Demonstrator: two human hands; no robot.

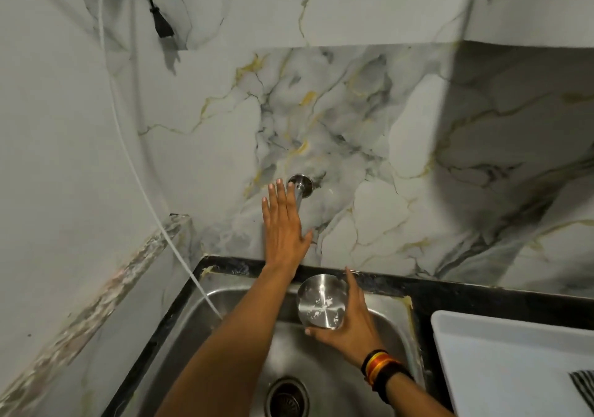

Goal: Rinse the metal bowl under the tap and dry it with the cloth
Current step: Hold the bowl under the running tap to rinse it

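holding: right hand grips a small metal bowl over the sink, thumb at the lower rim, fingers wrapped round the far side
bowl: tilted so its open mouth faces the camera, white flecks on its shiny base, held just below the tap
left hand: flat and spread wide, holding nothing, raised against the marble wall with fingertips beside the tap's wall plate
tap: a steel pipe coming out of a round plate on the wall, partly hidden behind the left hand
wrist: black and striped bands on the right arm
worktop: black edge around the sink, with a white tray at right
drain: a dark strainer in the sink floor
wall, left: white cord running down into the sink, black plug hanging above
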